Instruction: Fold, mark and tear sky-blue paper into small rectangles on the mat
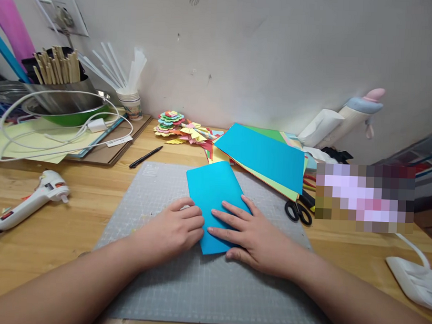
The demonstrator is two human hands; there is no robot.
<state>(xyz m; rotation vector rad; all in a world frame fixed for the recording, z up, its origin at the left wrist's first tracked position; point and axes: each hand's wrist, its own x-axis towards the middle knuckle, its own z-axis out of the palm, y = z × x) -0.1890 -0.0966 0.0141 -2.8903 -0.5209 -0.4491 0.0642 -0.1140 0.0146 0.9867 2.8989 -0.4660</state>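
1. A folded blue paper sheet (214, 190) lies on the grey cutting mat (143, 273), in the middle of the wooden table (55, 231), its long side running from near to far.
2. The left hand (177, 229) rests at the sheet's near left edge with its fingers curled in. Whether its grip pinches the edge or only presses on it, I cannot tell.
3. The right hand (253, 237) lies flat on the sheet's near right part, its grip apart and the fingers spread, holding nothing.
4. Just beyond the sheet, to the far right, is a stack of coloured paper (262, 154) with a blue sheet on top. Black-handled scissors (298, 212) lie at its near right corner.
5. Folded paper flowers (171, 122) sit by the wall, and a black pen (145, 157) lies just off the mat's far left corner.
6. Well apart on the left lies a white glue gun (28, 199) — beyond it is a metal bowl (64, 105) holding wooden sticks.
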